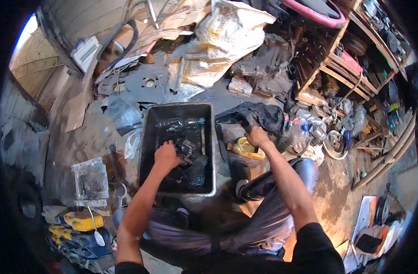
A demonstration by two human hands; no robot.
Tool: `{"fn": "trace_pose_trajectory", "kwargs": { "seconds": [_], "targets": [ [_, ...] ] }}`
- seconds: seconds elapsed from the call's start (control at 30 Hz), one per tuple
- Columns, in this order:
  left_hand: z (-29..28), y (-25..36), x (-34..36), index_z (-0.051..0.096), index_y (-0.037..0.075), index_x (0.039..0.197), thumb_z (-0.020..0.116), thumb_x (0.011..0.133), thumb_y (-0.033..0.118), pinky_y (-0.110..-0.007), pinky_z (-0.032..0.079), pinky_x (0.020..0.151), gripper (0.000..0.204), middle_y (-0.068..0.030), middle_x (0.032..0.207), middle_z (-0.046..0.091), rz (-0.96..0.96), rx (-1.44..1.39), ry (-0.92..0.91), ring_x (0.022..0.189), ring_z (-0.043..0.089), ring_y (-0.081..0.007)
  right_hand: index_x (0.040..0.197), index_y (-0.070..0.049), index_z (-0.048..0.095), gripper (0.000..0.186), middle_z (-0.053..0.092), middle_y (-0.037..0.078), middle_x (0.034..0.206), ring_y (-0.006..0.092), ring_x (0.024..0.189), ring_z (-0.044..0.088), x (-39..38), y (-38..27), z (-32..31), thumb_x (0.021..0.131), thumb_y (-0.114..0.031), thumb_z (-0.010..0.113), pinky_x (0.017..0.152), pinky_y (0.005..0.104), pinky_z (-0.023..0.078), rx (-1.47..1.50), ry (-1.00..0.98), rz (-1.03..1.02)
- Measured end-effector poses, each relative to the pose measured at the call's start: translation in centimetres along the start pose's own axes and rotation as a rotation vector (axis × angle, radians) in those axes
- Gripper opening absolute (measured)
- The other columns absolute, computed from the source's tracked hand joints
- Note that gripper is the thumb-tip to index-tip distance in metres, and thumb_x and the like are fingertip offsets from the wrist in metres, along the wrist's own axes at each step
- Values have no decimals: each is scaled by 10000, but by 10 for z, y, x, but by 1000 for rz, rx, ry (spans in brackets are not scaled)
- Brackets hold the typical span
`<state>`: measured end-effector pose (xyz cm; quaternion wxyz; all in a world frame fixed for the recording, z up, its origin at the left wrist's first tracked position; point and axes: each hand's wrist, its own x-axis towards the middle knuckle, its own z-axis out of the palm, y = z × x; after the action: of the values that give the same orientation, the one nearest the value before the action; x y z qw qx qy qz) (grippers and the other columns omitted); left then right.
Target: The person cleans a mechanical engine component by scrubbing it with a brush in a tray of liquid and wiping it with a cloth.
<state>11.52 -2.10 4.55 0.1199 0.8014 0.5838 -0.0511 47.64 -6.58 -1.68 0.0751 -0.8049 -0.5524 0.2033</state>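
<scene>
A black rectangular tub (212,160) stands on the floor in front of me, with dark, shiny liquid in it. Inside the tub, my left hand (166,156) has its fingers curled on a dark, greasy metal part (186,152); its exact kind cannot be made out. To the right of the tub, my right hand (257,136) is closed at the near edge of a black mesh cloth (268,117) and appears to pinch it. Just below that hand sits a yellow cut-open plastic container (243,147), partly hidden by it.
A stained white sack (222,41) and flattened cardboard lie beyond the tub. Wooden shelves (341,73) full of parts stand at the right, near plastic bottles (298,132). Yellow jugs (83,220) and a dirty square tray (91,180) are at the left.
</scene>
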Motion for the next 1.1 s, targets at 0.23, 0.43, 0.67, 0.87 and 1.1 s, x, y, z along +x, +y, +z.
{"fn": "trace_pose_trajectory", "kwargs": {
  "seconds": [0.23,0.43,0.67,0.87,1.1],
  "targets": [
    [1,35,-15,466,60,1279,655,690,90,-490,304,1084,620,-162,1286,459,464,-61,197,1245,407,-360,1067,40,618,477,621,284,1089,412,1022,612,13,50,82,816,-366,631,896,471,494,223,-114,92],
    [13,67,-9,481,65,1245,611,731,60,-515,261,1111,531,-147,1258,476,545,-119,179,1250,410,-329,1071,50,612,478,629,264,1095,394,1006,626,36,27,184,949,-358,394,896,464,495,94,-211,-13],
    [1,46,-2,524,57,1195,586,835,115,-521,261,1108,370,-153,1222,507,415,-149,229,1245,421,-333,1449,-217,264,507,419,236,1317,424,1070,562,27,-14,274,968,-134,401,753,443,552,-130,-242,32],
    [11,30,-4,552,55,1168,587,846,139,-509,265,1110,334,-160,1232,506,395,-236,214,1251,417,-336,1369,71,248,562,522,311,1123,449,988,585,28,-6,250,917,-171,477,845,476,491,437,38,159],
    [8,26,-1,496,17,1226,633,843,225,-501,317,1064,457,-198,1273,457,387,-141,289,1177,452,-383,1097,87,490,399,599,335,891,515,907,569,-2,-18,148,900,-259,466,809,551,435,535,314,185]
  ]
}}
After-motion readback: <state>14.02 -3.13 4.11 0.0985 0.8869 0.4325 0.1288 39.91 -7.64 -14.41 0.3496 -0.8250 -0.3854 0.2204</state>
